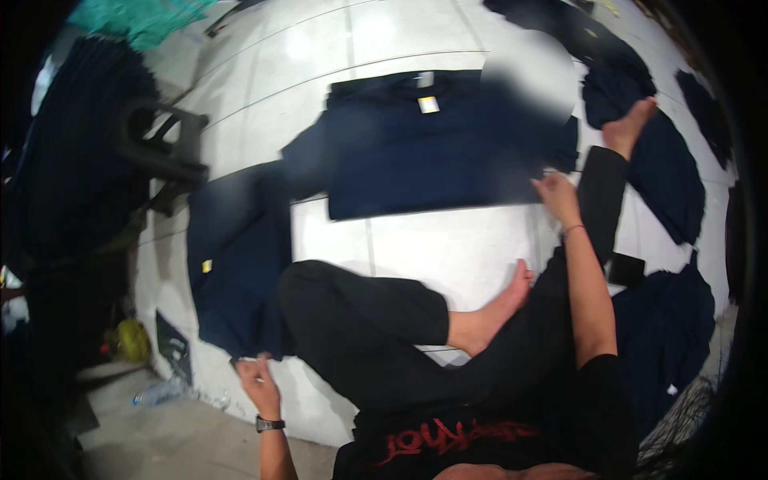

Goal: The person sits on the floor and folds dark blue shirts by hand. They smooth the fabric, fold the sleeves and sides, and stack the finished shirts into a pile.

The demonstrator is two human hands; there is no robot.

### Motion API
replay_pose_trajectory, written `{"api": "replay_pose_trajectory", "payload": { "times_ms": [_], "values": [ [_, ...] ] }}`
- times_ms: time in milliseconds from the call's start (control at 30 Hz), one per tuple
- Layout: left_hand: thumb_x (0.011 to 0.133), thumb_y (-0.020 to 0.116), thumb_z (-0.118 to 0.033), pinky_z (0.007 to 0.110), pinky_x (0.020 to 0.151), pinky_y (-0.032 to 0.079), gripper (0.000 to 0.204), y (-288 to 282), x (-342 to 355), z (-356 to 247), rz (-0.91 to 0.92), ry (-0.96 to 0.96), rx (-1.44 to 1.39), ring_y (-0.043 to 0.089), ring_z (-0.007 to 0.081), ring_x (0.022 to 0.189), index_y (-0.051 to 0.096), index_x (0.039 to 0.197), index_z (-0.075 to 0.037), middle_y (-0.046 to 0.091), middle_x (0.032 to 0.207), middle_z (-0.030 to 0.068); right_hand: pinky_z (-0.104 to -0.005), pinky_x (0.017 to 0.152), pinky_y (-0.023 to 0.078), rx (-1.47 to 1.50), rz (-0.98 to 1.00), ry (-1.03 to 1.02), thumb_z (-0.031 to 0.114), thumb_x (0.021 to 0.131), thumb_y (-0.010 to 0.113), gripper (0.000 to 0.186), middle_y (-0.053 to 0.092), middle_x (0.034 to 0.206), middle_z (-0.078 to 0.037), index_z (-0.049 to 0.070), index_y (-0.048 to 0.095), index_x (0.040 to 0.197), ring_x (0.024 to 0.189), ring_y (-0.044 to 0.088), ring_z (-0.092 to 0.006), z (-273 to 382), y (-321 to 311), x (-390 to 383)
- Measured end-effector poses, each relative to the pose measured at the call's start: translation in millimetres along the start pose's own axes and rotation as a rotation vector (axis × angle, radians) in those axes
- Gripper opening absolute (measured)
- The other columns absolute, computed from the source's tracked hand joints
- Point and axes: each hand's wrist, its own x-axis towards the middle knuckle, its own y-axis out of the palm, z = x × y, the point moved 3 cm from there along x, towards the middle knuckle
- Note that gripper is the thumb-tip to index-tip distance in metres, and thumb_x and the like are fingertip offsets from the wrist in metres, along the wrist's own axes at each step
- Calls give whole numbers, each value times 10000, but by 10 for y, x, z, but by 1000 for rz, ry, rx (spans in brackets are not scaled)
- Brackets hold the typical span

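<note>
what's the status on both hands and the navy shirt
Right hand at lower right corner of navy shirt. Left hand at another navy garment. Shirt flat on white tiles. Legs between hands.

Dark stool [166, 159]; bottle [158, 393] — green plastic [142, 21]

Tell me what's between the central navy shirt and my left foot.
In the head view, only white floor tiles show between the central navy shirt and the bare left foot.
</note>
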Motion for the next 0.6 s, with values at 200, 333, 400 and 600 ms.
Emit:
{"api": "replay_pose_trajectory", "payload": {
  "times_ms": [200, 333, 400, 600],
  "values": [
    [920, 840, -392, 434, 702, 600, 411, -429, -2319, 1424, 1417, -834, 260, 788, 298, 722, 812, 1035, 2, 791, 787, 158, -390, 733, 545, 63, 76, -5, 254, 894, 876, 288, 709, 770, -105, 28, 704, 849, 743, 687, -231, 181, 102, -22],
    [930, 845, -392, 367, 702, 619, 508, -353, -2500, 1433, 1623, -874, 375, 802, 280, 751, 721, 1278, -44, 817, 887, 137, -363, 723, 529, 149, 102, -80, 202, 878, 881, 264, 688, 767, -48, 40, 680, 824, 740, 643, -162, -1, 124, 14],
    [940, 843, -387, 336, 696, 624, 574, -192, -1729, 953, 1605, -972, 235, 807, 271, 762, 674, 1382, -63, 827, 935, 133, -356, 722, 526, 210, 29, -150, 193, 874, 883, 265, 679, 765, -32, 53, 664, 817, 739, 629, -148, -167, 5, 34],
    [953, 744, -71, 359, 746, 569, 188, 72, 614, -1060, 354, 99, 126, 735, 286, 828, 709, 1126, -6, 724, 968, 118, -363, 737, 540, 275, -57, -59, 175, 888, 864, 240, 707, 781, -73, 52, 660, 854, 768, 683, -183, -214, 93, -78]
  ]
}}
